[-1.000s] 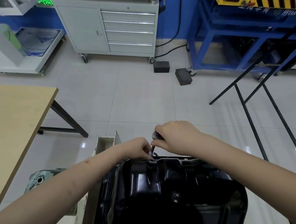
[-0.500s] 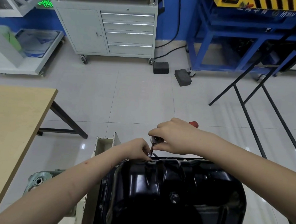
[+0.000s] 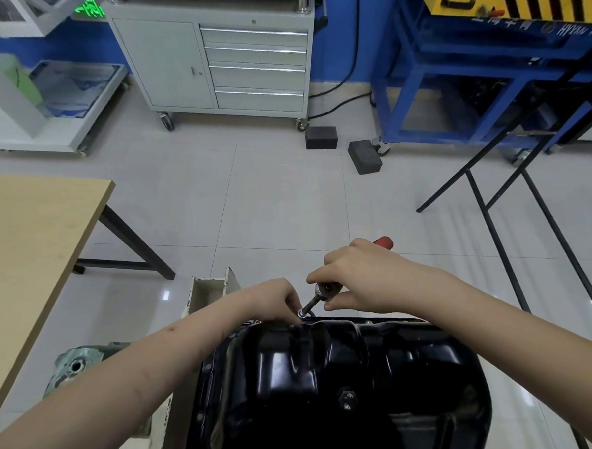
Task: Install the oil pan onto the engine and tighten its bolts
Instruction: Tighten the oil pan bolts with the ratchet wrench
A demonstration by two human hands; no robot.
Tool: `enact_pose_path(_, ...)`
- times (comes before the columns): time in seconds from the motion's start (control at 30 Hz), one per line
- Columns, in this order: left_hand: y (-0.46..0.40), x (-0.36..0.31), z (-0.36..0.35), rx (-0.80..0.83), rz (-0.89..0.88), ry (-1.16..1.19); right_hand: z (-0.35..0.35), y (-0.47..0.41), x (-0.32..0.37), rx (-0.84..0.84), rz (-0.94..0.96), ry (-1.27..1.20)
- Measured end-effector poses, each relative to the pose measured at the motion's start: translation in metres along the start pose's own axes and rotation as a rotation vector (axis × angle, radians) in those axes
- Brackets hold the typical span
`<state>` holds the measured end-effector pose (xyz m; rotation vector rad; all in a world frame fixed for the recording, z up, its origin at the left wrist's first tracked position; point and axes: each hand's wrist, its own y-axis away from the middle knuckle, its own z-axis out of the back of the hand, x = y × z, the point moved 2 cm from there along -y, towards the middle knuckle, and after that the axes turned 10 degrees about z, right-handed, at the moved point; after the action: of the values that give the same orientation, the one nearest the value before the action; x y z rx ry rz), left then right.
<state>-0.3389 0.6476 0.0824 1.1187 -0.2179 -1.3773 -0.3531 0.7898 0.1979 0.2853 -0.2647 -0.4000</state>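
Black oil pan [image 3: 340, 391] sits upside-down on the engine, low centre of view, drain plug [image 3: 346, 398] facing up. At its far rim, the ratchet [image 3: 322, 292] extension meets a bolt at the flange. Right hand [image 3: 360, 275] curled round the ratchet handle, red grip end [image 3: 383, 242] poking out beyond the knuckles. Left hand [image 3: 277, 300] pinches low on the extension at the socket, fingers curled. Wooden table [image 3: 29, 244] to the left; grey drawer cabinet [image 3: 227, 59] far back. Blue frame [image 3: 484, 79] at right carries white lettering, roughly "HYVAN", partly cut off. Since a second ago the right hand has swung rightward, exposing the red grip; left hand unchanged.
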Motion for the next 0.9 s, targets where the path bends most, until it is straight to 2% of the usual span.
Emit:
enact_pose_path(0.3, 0.001, -0.001, 0.000, 0.024, 0.002, 0.012, -0.004, 0.003, -0.004, -0.009, -0.039, -0.041)
enact_pose_path(0.63, 0.000, -0.003, -0.001, 0.025, 0.015, -0.031, -0.004, 0.005, -0.001, -0.036, -0.026, 0.020)
enact_pose_path(0.8, 0.001, -0.003, -0.002, 0.008, 0.000, -0.037, -0.010, 0.004, 0.003, -0.083, -0.195, -0.031)
enact_pose_path(0.9, 0.002, -0.003, -0.003, -0.002, -0.029, -0.016, -0.014, 0.002, 0.003, -0.090, -0.175, -0.035)
